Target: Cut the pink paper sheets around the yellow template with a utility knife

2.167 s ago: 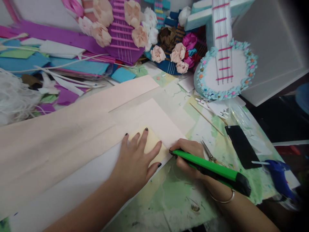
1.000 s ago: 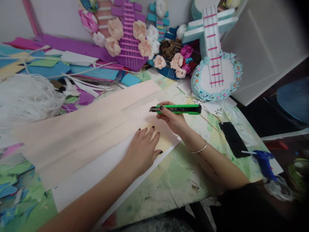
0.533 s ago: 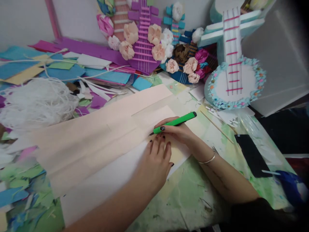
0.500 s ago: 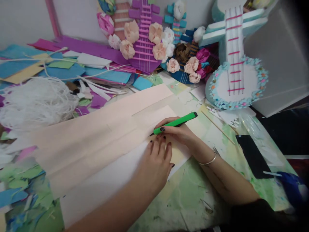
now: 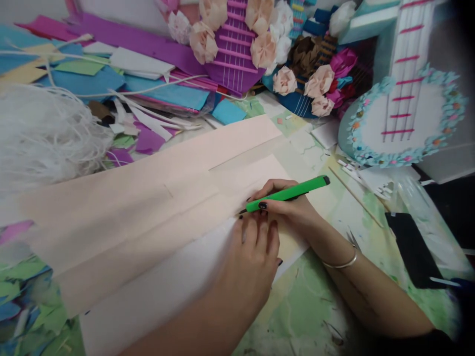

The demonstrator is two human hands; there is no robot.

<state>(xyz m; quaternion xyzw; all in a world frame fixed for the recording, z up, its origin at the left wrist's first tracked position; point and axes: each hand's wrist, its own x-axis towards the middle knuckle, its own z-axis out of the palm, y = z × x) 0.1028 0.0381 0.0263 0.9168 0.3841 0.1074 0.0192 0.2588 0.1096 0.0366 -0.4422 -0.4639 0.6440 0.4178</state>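
Between the thumb and fingers of my right hand (image 5: pixel 285 202) is a green marker (image 5: pixel 293 193), its dark tip at the edge where two papers meet. My left hand (image 5: pixel 252 262) lies with fingers stretched on a white sheet (image 5: pixel 156 291), pressing it down; its fingertips are close beside the marker tip. Under and beyond the white sheet spreads a long, creased pale pink paper (image 5: pixel 129 207). A slit-like cut edge shows in its upper right part. A short pencil-like mark is visible near its middle.
White string (image 5: pixel 55 133) is heaped at left, with coloured paper sheets (image 5: pixel 148 54) behind it. Paper scraps (image 5: pixel 33 296) lie front left. Decorated guitar-shaped pieces stand at the back, including a pale blue one (image 5: pixel 411 113). A black phone-like slab (image 5: pixel 413 249) and a thin stick (image 5: pixel 356 195) lie right.
The view has shifted and come closer, so the background sits higher and the hands farther right. Both hands keep nearly the same pose, the marker still at the paper edge.
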